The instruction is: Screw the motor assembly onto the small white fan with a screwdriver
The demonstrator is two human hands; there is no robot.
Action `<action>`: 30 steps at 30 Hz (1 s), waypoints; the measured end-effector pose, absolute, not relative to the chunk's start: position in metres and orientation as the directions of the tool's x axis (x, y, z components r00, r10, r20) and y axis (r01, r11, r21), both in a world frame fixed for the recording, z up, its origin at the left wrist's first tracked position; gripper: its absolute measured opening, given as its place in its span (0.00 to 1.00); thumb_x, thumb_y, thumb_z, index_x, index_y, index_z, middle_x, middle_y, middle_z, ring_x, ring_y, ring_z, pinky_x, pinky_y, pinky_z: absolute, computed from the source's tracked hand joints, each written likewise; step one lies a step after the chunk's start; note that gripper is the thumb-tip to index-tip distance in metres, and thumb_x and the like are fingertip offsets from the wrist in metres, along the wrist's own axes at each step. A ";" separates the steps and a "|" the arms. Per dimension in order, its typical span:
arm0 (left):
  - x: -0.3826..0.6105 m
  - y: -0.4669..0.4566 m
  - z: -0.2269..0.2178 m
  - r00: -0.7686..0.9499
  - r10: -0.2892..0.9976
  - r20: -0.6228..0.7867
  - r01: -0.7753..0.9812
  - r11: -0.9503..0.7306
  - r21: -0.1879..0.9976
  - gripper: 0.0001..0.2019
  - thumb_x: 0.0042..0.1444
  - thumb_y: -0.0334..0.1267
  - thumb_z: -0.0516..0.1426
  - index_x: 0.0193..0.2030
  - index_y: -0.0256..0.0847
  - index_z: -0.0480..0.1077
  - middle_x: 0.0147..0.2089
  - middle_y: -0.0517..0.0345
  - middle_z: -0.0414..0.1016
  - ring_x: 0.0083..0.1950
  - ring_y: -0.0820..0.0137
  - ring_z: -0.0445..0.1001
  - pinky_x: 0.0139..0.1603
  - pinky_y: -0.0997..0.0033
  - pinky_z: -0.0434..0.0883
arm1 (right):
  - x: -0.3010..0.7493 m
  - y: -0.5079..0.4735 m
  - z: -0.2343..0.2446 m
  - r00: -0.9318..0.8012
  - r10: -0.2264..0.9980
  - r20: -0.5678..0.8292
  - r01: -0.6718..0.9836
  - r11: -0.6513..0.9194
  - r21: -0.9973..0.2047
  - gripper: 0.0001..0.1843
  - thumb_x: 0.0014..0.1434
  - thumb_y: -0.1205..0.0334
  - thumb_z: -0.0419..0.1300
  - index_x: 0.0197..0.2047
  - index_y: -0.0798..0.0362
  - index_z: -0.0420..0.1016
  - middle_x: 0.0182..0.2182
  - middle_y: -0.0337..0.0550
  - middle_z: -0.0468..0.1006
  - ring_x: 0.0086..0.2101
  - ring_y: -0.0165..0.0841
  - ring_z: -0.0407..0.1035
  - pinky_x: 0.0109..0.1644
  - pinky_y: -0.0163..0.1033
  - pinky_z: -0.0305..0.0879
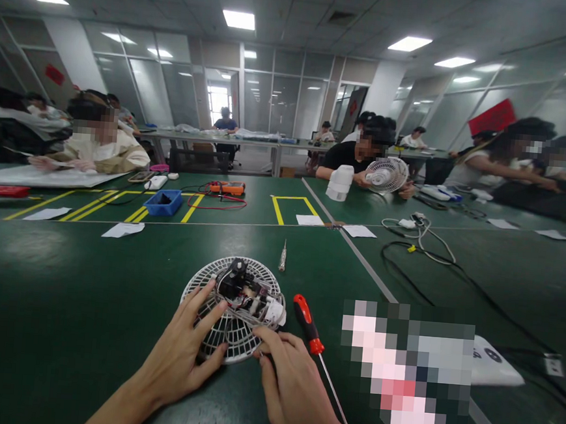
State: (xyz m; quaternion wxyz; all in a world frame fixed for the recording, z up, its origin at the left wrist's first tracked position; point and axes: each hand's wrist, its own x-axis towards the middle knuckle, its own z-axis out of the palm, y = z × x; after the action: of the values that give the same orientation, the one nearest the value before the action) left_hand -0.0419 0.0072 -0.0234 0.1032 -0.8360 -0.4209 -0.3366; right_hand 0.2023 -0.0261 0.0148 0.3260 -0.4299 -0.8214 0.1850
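A round white fan guard (240, 351) lies on the green table before me, with an exposed fan motor assembly (238, 280) of black parts, wires and a white piece on top. My left hand (187, 342) grips the guard from the left, its fingers spread against the motor side and its thumb at the near rim. At the near right rim, my right hand (290, 376) has its thumb and fingers pinched together; what lies between them is hidden. Right of the guard is a red-and-black screwdriver (309, 325). Beyond the guard lies a small clear-handled screwdriver (283, 258).
Across the table, a person holds another fan (386, 174) beside a white fan base (340, 182). A blue tray (163, 204) and an orange multimeter (227, 188) stand far left. Cables (427, 249) trail on the right, near a white box (496, 363) and a blurred-out patch.
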 end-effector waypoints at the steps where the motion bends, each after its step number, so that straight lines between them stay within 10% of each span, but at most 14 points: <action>1: -0.039 0.006 -0.024 0.403 0.641 0.653 0.776 -0.618 0.129 0.40 0.61 0.36 0.59 0.77 0.48 0.45 0.79 0.40 0.44 0.78 0.48 0.54 0.71 0.39 0.66 | 0.202 -0.026 0.014 -0.422 0.824 0.377 0.577 0.565 -0.589 0.24 0.65 0.76 0.47 0.61 0.51 0.67 0.43 0.45 0.83 0.44 0.39 0.77 0.56 0.48 0.68; 8: -0.018 -0.008 -0.017 0.370 0.477 0.797 0.725 -0.685 0.074 0.42 0.55 0.28 0.62 0.75 0.47 0.51 0.76 0.41 0.52 0.77 0.46 0.54 0.74 0.26 0.51 | 0.201 -0.028 0.005 -0.405 0.809 0.426 0.555 0.588 -0.588 0.23 0.64 0.75 0.48 0.59 0.51 0.68 0.41 0.46 0.82 0.43 0.40 0.76 0.49 0.46 0.73; 13: -0.004 -0.022 -0.011 0.405 0.341 0.848 0.722 -0.689 -0.068 0.23 0.55 0.31 0.63 0.59 0.46 0.73 0.64 0.49 0.71 0.73 0.52 0.62 0.78 0.30 0.41 | 0.198 -0.034 -0.001 -0.380 0.817 0.434 0.527 0.577 -0.625 0.27 0.65 0.73 0.50 0.66 0.51 0.62 0.43 0.46 0.83 0.42 0.39 0.78 0.48 0.44 0.75; 19: -0.001 -0.024 -0.009 0.499 0.294 0.815 0.631 -0.767 -0.110 0.16 0.59 0.29 0.61 0.53 0.40 0.77 0.54 0.50 0.79 0.67 0.58 0.70 0.76 0.43 0.57 | 0.199 -0.035 -0.001 -0.406 0.778 0.480 0.447 0.627 -0.638 0.36 0.65 0.74 0.48 0.75 0.48 0.49 0.55 0.50 0.80 0.52 0.38 0.77 0.57 0.44 0.73; 30: -0.009 -0.019 -0.014 0.490 0.259 0.832 0.600 -0.792 -0.107 0.12 0.61 0.24 0.59 0.49 0.36 0.78 0.48 0.53 0.82 0.59 0.63 0.75 0.69 0.52 0.67 | 0.197 -0.033 0.002 -0.437 0.810 0.390 0.371 0.557 -0.743 0.36 0.68 0.72 0.49 0.76 0.47 0.48 0.48 0.46 0.84 0.46 0.38 0.79 0.55 0.44 0.74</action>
State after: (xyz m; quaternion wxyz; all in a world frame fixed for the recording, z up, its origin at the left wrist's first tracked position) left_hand -0.0094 -0.0194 -0.0138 0.1960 -0.8407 -0.2557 -0.4352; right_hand 0.1970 -0.0327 0.0023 0.3794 -0.3707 -0.7967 0.2897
